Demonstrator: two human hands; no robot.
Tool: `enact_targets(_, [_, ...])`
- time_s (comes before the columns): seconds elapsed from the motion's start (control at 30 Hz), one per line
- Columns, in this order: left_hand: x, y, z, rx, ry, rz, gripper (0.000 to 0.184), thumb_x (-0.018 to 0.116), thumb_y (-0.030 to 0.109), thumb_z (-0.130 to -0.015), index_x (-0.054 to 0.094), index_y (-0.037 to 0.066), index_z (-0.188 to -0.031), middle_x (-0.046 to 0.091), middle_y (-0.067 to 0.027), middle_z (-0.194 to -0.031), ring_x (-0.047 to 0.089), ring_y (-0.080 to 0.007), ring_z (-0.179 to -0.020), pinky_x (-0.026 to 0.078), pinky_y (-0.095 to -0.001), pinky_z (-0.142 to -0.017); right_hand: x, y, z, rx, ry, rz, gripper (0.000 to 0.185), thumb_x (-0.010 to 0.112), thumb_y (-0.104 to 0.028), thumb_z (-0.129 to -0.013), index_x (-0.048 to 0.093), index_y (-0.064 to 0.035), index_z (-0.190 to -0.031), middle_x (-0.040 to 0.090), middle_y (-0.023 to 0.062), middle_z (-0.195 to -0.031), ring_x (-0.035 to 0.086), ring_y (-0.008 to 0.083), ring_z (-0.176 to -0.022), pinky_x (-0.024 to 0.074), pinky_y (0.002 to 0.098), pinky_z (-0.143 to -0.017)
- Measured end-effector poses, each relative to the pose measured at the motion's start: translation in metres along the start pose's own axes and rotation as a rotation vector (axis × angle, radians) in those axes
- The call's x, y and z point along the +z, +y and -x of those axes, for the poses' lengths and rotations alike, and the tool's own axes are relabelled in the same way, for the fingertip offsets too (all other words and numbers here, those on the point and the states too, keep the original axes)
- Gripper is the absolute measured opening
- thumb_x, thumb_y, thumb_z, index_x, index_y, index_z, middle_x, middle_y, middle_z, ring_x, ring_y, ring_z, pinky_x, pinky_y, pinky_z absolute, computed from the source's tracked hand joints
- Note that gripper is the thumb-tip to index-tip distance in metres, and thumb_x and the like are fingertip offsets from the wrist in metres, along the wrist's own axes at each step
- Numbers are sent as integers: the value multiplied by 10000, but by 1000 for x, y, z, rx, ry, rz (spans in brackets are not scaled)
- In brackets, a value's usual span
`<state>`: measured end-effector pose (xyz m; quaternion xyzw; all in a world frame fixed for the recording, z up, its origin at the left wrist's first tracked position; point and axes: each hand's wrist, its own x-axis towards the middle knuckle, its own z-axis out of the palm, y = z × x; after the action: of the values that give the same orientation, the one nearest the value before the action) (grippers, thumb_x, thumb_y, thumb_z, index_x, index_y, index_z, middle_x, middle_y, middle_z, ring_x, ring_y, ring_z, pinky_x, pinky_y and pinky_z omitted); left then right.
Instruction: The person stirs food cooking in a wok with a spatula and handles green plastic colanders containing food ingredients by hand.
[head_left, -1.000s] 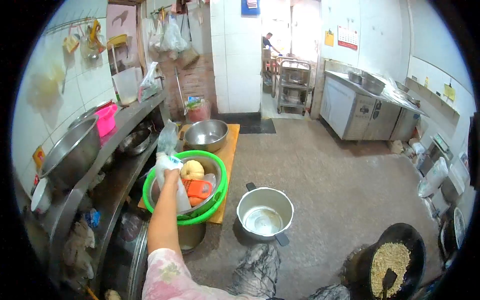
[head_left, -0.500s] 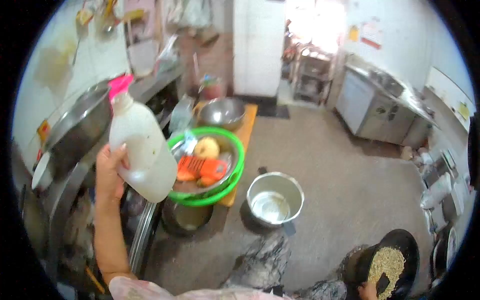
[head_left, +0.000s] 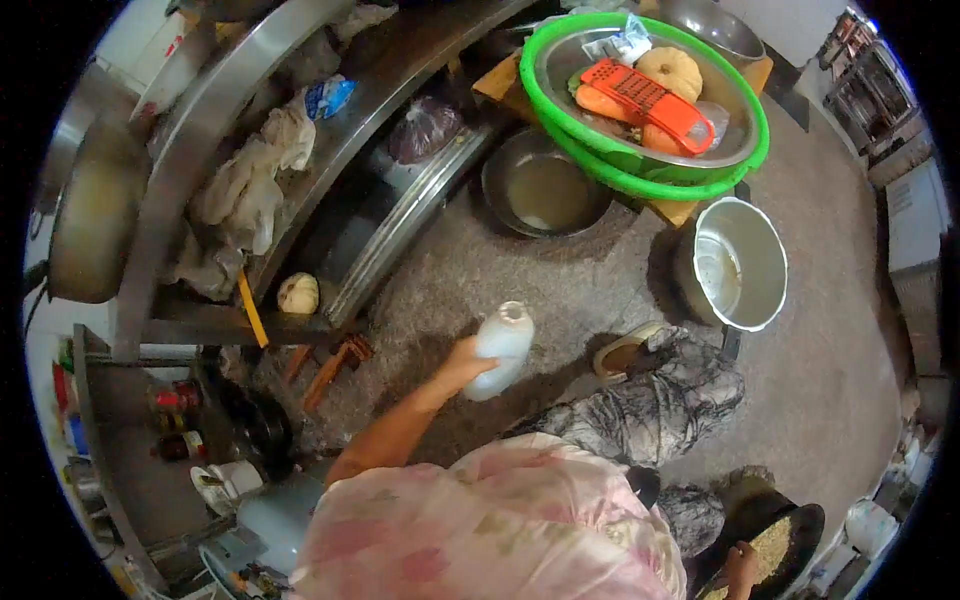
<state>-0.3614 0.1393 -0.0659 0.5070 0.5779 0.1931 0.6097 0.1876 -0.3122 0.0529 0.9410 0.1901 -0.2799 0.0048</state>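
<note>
My left hand (head_left: 466,365) is closed around a translucent white plastic bottle (head_left: 508,345), held low over the floor. Its round neck faces up toward me, with no cap visible on it. At the lower right, my right hand (head_left: 740,570) is at the near rim of a dark pan (head_left: 808,530), its fingers bent over the edge and partly hidden. Pale, grain-like bits (head_left: 771,548) lie in that pan.
A green basin (head_left: 650,188) holds a metal bowl with an orange grater (head_left: 648,103) and a pumpkin (head_left: 670,72). Below stand a silver pot (head_left: 765,270) and a dark pan of liquid (head_left: 550,195). A metal counter (head_left: 390,95) runs along the left.
My left hand has lowered the bottle from up by the basin to near my body. The pink top seen on it earlier no longer shows. My view has tilted down and left.
</note>
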Motion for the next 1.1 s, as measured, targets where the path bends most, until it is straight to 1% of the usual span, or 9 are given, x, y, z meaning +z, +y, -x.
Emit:
enact_targets(0.17, [-37,-104,-37,-137,244,264,411,697,181,-710,594,4,-1066,625,-76,-933,575,-197,-851,444,-330,-782,-18,-10,19,132,13,-26,355,546,-121,-752,591,79,-1042,617,193,-670,604,243,-536,460,352,-496])
enact_targets(0.2, [-51,-125,-45,-128,261,345,451,696,241,-729,583,18,-1105,617,-81,-976,558,-205,-903,424,-338,-809,-19,25,4,-265,-25,174,359,566,-144,-748,608,45,-1050,630,212,-723,625,295,-644,481,385,-589])
enact_targets(0.3, [-77,-120,-49,-372,474,254,480,665,339,-741,589,3,-1076,576,-121,-1075,523,-252,-972,428,-381,-801,-20,-36,46,-97,80,305,337,586,-185,-747,634,19,-1011,643,210,-811,630,316,-772,485,384,-699])
enact_targets(0.33, [-71,-50,-28,-478,477,181,523,623,401,-761,581,14,-1110,569,-115,-1092,516,-260,-976,413,-366,-829,-15,-47,55,-35,77,271,329,590,-188,-748,639,12,-1004,644,211,-826,630,313,-786,486,379,-712])
enact_targets(0.4, [-77,-139,-13,178,458,748,461,601,277,-800,531,30,-1184,536,-110,-1160,489,-284,-1081,405,-387,-862,-21,-59,64,-18,71,194,304,603,-194,-742,648,-7,-977,642,208,-855,620,334,-820,485,389,-733])
enact_targets(0.53, [-118,-138,-27,-405,710,781,479,586,220,-815,472,22,-1236,532,-120,-1163,509,-292,-1089,382,-412,-954,-11,-70,71,14,-53,27,329,604,-280,-739,653,-38,-956,636,199,-928,604,377,-864,482,436,-758])
enact_targets(0.63, [-118,-148,-45,-413,677,193,412,546,254,-838,502,46,-1190,559,-119,-1108,534,-287,-1008,410,-418,-884,1,-72,72,63,-62,57,357,579,-313,-751,643,-54,-988,630,204,-938,602,375,-867,483,435,-759])
enact_targets(0.93, [14,-153,-87,-580,-163,254,301,432,217,-906,503,59,-1152,594,-106,-1047,566,-226,-951,452,-374,-803,27,-85,76,-107,22,35,300,599,-268,-737,655,-40,-924,639,197,-834,615,360,-820,484,408,-732])
enact_targets(1.1, [128,-12,-99,-328,-156,295,279,557,212,-869,524,80,-1114,621,-69,-930,589,-151,-786,463,-270,-617,66,-64,63,-167,77,43,302,605,-262,-742,643,-30,-931,635,205,-861,608,362,-844,480,424,-752])
